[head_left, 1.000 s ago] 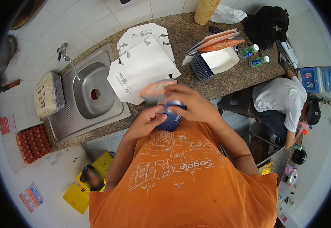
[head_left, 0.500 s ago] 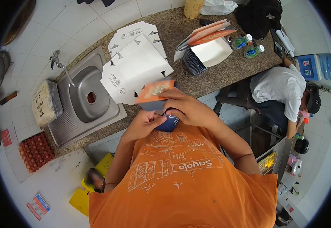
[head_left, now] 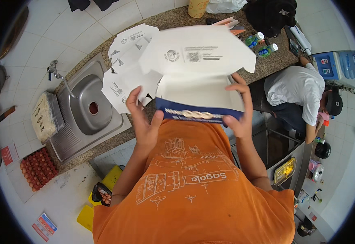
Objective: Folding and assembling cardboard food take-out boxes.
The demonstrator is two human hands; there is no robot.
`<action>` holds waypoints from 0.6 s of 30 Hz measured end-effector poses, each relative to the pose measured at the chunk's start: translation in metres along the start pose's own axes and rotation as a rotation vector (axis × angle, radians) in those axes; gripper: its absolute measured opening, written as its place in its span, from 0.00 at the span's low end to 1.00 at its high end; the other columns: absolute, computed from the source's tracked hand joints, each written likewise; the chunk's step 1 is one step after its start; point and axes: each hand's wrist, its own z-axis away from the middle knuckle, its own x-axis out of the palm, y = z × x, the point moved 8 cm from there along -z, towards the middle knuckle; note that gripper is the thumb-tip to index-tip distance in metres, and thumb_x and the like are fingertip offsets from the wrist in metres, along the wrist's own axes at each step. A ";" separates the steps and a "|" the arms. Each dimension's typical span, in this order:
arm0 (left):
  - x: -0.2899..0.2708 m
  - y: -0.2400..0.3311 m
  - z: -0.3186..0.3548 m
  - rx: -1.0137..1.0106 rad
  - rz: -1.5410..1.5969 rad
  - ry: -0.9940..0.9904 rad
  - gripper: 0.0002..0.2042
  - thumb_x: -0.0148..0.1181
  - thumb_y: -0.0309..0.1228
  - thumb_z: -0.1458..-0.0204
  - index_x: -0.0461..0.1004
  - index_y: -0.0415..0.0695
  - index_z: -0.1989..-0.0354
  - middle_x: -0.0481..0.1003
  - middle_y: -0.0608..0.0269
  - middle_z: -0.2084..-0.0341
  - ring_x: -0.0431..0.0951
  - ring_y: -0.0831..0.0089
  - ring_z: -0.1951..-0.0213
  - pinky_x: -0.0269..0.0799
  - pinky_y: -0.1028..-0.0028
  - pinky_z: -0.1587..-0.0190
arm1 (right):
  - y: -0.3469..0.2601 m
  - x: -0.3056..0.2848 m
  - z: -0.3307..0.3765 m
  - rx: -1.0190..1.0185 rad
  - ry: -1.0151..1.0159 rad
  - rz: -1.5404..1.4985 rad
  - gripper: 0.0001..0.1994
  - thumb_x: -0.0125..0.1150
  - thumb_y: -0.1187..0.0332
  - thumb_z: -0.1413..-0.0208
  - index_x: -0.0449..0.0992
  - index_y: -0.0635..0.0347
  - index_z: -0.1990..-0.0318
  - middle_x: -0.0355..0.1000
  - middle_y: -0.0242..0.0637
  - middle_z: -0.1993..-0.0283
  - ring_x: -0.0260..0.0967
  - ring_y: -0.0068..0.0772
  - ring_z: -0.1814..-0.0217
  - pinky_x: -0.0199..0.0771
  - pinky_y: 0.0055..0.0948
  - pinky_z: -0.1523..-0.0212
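A paperboard food box (head_left: 200, 91), white inside with a dark blue front wall, is held up in front of my chest. Its white lid flap (head_left: 202, 49) stands raised and tilts away from me. My right hand (head_left: 242, 106) grips the right end, thumb on the front wall and fingers over the side wall. Beside the left end is my left hand (head_left: 144, 118), fingers spread apart, thumb tip at the front corner. Flat white box blanks (head_left: 122, 81) lie on the counter behind, partly covered by the lid.
A steel sink (head_left: 92, 97) with a tap is set into the granite counter (head_left: 139, 118) at left. Two small bottles (head_left: 267, 50) and a black cap (head_left: 271, 18) stand at the back right. Egg trays (head_left: 38, 166) are far left. Another person (head_left: 295, 93) sits at right.
The box, earlier folded small between both hands with an orange panel showing, now faces me opened out with its lid up. My hands have moved apart, to its two ends.
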 end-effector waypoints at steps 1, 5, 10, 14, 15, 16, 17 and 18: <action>0.005 -0.010 0.000 -0.075 0.308 -0.034 0.48 0.67 0.45 0.40 0.38 0.40 0.25 0.54 0.47 0.31 0.57 0.58 0.29 0.56 0.57 0.29 | 0.003 -0.010 0.005 -0.001 -0.003 0.002 0.35 0.74 0.50 0.55 0.71 0.61 0.43 0.55 0.58 0.29 0.54 0.54 0.24 0.57 0.46 0.30; 0.055 -0.007 -0.001 -0.206 0.293 -0.308 0.50 0.74 0.48 0.49 0.44 0.43 0.28 0.54 0.47 0.35 0.54 0.49 0.30 0.57 0.49 0.31 | 0.011 -0.019 0.030 -0.043 -0.072 0.090 0.37 0.69 0.47 0.50 0.69 0.63 0.39 0.52 0.63 0.26 0.50 0.55 0.21 0.53 0.41 0.28; 0.124 0.023 -0.001 0.445 -0.333 -0.585 0.48 0.78 0.49 0.57 0.53 0.44 0.33 0.56 0.39 0.36 0.59 0.37 0.33 0.59 0.47 0.32 | -0.022 -0.032 0.058 0.044 -0.051 0.648 0.29 0.71 0.60 0.43 0.71 0.65 0.38 0.67 0.50 0.34 0.67 0.47 0.33 0.65 0.42 0.34; 0.165 0.023 -0.013 0.612 -0.083 -0.714 0.40 0.72 0.46 0.49 0.54 0.45 0.33 0.57 0.44 0.32 0.59 0.41 0.31 0.60 0.50 0.30 | -0.017 -0.013 0.058 0.077 0.043 0.585 0.28 0.80 0.60 0.51 0.76 0.64 0.46 0.76 0.47 0.49 0.75 0.49 0.46 0.74 0.42 0.46; 0.163 0.017 -0.023 0.617 -0.074 -0.717 0.40 0.72 0.46 0.49 0.54 0.45 0.33 0.57 0.44 0.32 0.59 0.41 0.31 0.60 0.50 0.30 | 0.007 -0.030 0.055 0.372 0.147 0.441 0.21 0.78 0.62 0.49 0.79 0.62 0.50 0.76 0.49 0.52 0.76 0.51 0.50 0.75 0.43 0.49; 0.152 0.003 -0.043 0.566 -0.023 -0.637 0.35 0.69 0.44 0.46 0.58 0.45 0.34 0.57 0.44 0.32 0.59 0.41 0.31 0.60 0.50 0.30 | -0.002 -0.039 0.039 0.282 0.119 0.673 0.18 0.76 0.65 0.47 0.80 0.61 0.52 0.77 0.47 0.54 0.76 0.51 0.51 0.75 0.43 0.50; 0.140 -0.014 -0.063 0.515 0.023 -0.560 0.30 0.66 0.42 0.43 0.62 0.44 0.36 0.58 0.44 0.32 0.60 0.42 0.31 0.60 0.51 0.30 | -0.012 -0.044 0.018 0.189 0.089 0.899 0.14 0.74 0.68 0.45 0.81 0.60 0.53 0.78 0.46 0.56 0.77 0.50 0.53 0.76 0.42 0.51; 0.134 -0.041 -0.080 0.549 -0.223 -0.515 0.27 0.66 0.37 0.45 0.66 0.43 0.38 0.60 0.44 0.34 0.60 0.43 0.31 0.60 0.51 0.30 | -0.023 -0.030 -0.007 0.037 -0.046 0.885 0.12 0.72 0.68 0.43 0.81 0.62 0.54 0.79 0.45 0.57 0.78 0.49 0.55 0.76 0.40 0.52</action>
